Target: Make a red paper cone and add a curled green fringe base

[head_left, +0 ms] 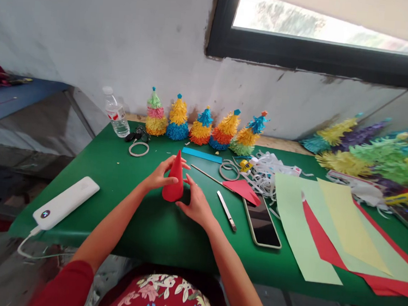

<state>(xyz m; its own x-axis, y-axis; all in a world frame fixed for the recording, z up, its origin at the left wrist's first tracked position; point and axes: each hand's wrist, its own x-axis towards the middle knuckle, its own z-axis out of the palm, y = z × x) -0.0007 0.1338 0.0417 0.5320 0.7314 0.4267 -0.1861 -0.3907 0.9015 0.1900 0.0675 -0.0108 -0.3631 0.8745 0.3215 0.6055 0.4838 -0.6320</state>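
A smooth red paper cone point(174, 181) stands upright, tip up, on the green table in front of me. My left hand point(162, 174) is wrapped around its left side, thumb across the front and fingers behind. From the right, my right hand point(196, 199) holds the cone near its base between thumb and fingers. Close by on the right lie a thin stick point(207, 174), a slim cutter knife point(226, 210) and a red paper piece point(245, 190). A blue paper strip point(202, 154) lies behind the cone.
Several fringed paper trees point(178, 118) line the wall; more fringed trees point(394, 156) lie at the right. A water bottle point(116, 113) stands back left, a white power bank point(66, 202) front left. Rightward are a phone point(262, 222), white paper strips point(268, 170) and coloured sheets point(309, 246).
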